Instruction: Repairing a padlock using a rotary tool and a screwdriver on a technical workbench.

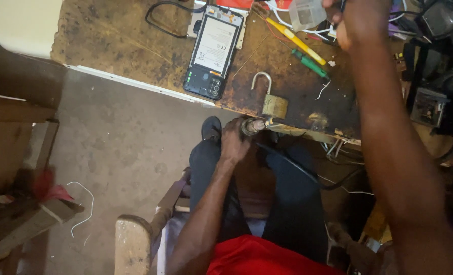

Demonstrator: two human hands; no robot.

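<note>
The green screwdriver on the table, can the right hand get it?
Probably yes. The right hand is up on the table, just beyond the green screwdriver, with nothing between; though its fingers already seem to hold something.

Left hand (235, 140) grips a corded tool (252, 126) beside the brass padlock (273, 103).

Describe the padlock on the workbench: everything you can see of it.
The padlock has a squarish, brass-coloured body, dull and worn, with a silvery U-shaped shackle raised and apparently open, one leg clear of the body. It lies flat near the front edge of the stained brown workbench, right of the opened phone. The tip of the tool in the left hand points at its lower corner; whether they touch is unclear.
</note>
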